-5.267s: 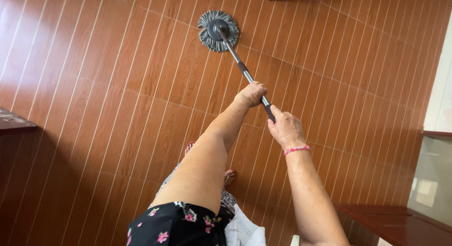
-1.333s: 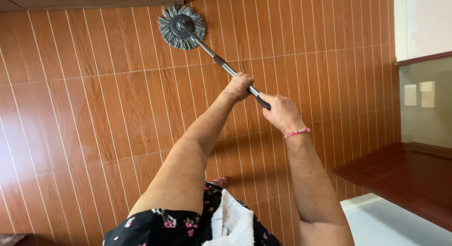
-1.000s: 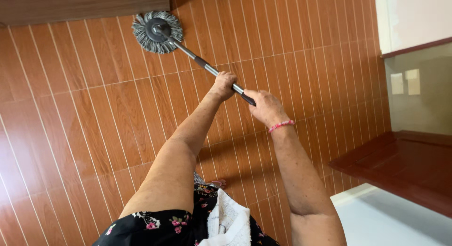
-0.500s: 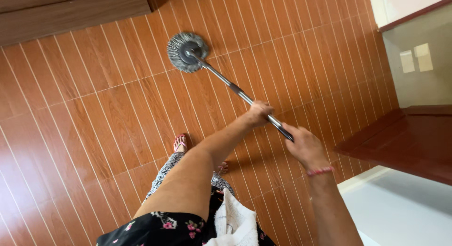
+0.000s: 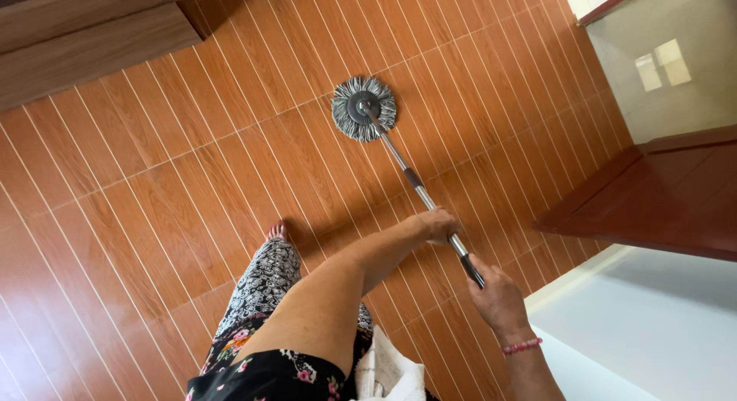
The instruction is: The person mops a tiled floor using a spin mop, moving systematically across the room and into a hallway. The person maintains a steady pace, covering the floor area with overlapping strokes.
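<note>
- I hold one mop: a round grey string mop head [image 5: 364, 109] on a long silver metal pole with black grip sections [image 5: 414, 187].
- My left hand [image 5: 439, 223] is closed around the pole at about its middle; the fingers wrap fully over it, no gap shows.
- My right hand [image 5: 497, 299] is closed around the black upper end of the pole, just behind the left hand; the two hands are near each other but do not touch.
- On my right wrist there is one pink bead bracelet [image 5: 522, 346].
- The mop head lies flat on the orange-brown floor of long narrow tiles with pale lines [image 5: 153, 217], well ahead of me, and the pole goes from it at a slant toward my hands.
- One of my feet [image 5: 276, 232] shows, bare toes on the floor, to the left of the pole; I cannot see the other foot.
- I wear black-and-white patterned trousers [image 5: 261, 282] and a black top with small pink flowers [image 5: 261, 370].
- One white cloth [image 5: 388, 369] hangs at my waist, below my left arm.
- One dark wooden cabinet edge [image 5: 92, 32] is at the top left.
- One dark red-brown wooden ledge [image 5: 660, 193] is at the right, and below it one pale smooth surface [image 5: 645, 316].
</note>
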